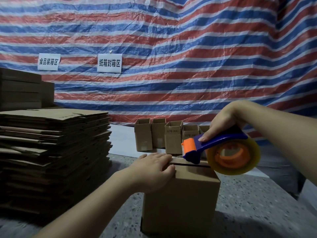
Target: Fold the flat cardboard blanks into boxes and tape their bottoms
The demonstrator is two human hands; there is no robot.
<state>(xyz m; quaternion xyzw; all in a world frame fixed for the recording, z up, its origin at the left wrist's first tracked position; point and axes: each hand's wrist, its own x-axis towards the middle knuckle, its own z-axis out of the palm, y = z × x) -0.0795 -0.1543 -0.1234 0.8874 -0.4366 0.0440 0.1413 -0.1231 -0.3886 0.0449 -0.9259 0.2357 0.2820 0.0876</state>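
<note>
Brown corrugated cardboard sits under both hands. The left hand (154, 170) lies flat on top of the box (180, 201), fingers straight and together, pressing the closed flaps at the left end of the centre seam, with the thumb hooked over the near top edge. The right hand (223, 124) curls round the blue plastic handle of the tape dispenser (221, 152), thumb laid along its upper side. The dispenser's orange roller and blue nose touch the box's seam just right of the left hand's fingertips, and a short strip of glossy clear tape runs from the nose toward those fingers. Its roll of clear tape (233, 157), wound on an orange hub, hangs beyond the box's right top edge.

The box is upright and squared, plain matte brown, its two top flaps meeting along a dark slit. It stands on a speckled grey floor (257, 203).

To the left of the box rises a tall stack of flat blanks (54, 152), with ragged layered edges. Behind that stack, further left, stand taller bundles of cardboard (20, 88). Behind the box, a row of small folded boxes (164, 134) stands open-topped on a pale sheet (123, 136). Behind everything hangs a crinkled woven tarpaulin (171, 66) striped red, blue and white, carrying two white paper signs (109, 63) printed with black characters.
</note>
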